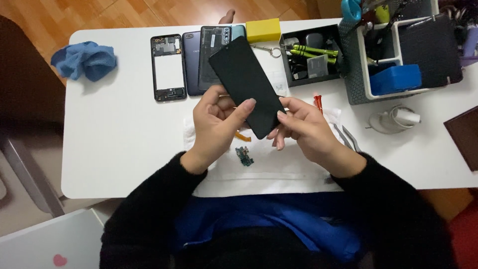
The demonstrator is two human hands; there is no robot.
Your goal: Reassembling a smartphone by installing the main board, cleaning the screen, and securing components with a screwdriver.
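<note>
Both hands hold a black phone screen panel (244, 79) tilted above the white table (119, 129). My left hand (215, 122) grips its lower left edge, thumb on the glass. My right hand (303, 127) pinches its lower right edge. Under the hands lies a white cloth (269, 169) with a small green circuit board (244, 157) and an orange flex strip (242, 135). Behind the panel lie a black phone frame (168, 67), a dark blue phone (191, 62) and a grey back cover (211, 50).
A blue rag (84, 60) sits at the far left. A yellow block (263, 30), a black parts tray (311, 55), a grey tool caddy (398, 50), metal tweezers (347, 137), a red-handled tool (318, 101) and a coiled white cable (396, 119) lie to the right.
</note>
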